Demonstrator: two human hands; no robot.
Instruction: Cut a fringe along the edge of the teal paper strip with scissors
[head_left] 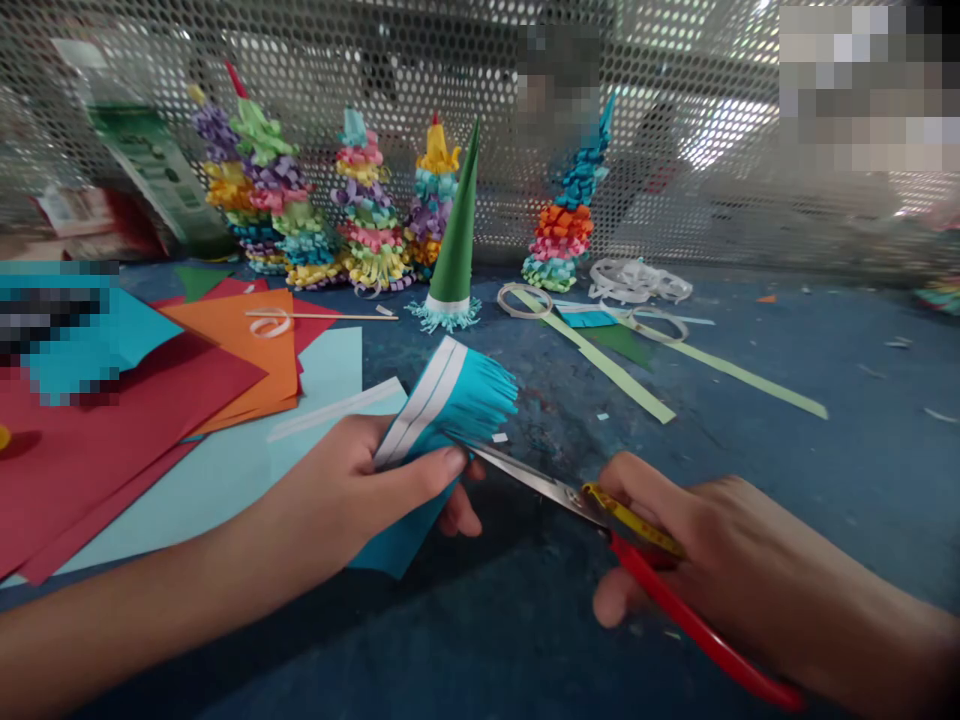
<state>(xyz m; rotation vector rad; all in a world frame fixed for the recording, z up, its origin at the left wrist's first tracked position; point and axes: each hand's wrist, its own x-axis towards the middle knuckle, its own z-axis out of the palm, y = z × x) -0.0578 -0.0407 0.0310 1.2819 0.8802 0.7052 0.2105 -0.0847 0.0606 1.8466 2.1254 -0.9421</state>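
Paper fringe [457, 400], teal with white stripes, sits pinched between thumb and fingers of the left hand [352, 490]. Right hand [712, 560] is curled firmly through red-and-yellow scissors [551, 480], steel blades reaching the paper's lower edge. Beyond, I'm seeing a green paper cone [456, 230] on a teal fringed base, tiered curled-paper trees [371, 215], orange card [240, 350] on crimson sheets, and pale green strips [600, 350] across a scuffed blue table [750, 400]. Print on a green packet [150, 170] is too small for me to read from here.
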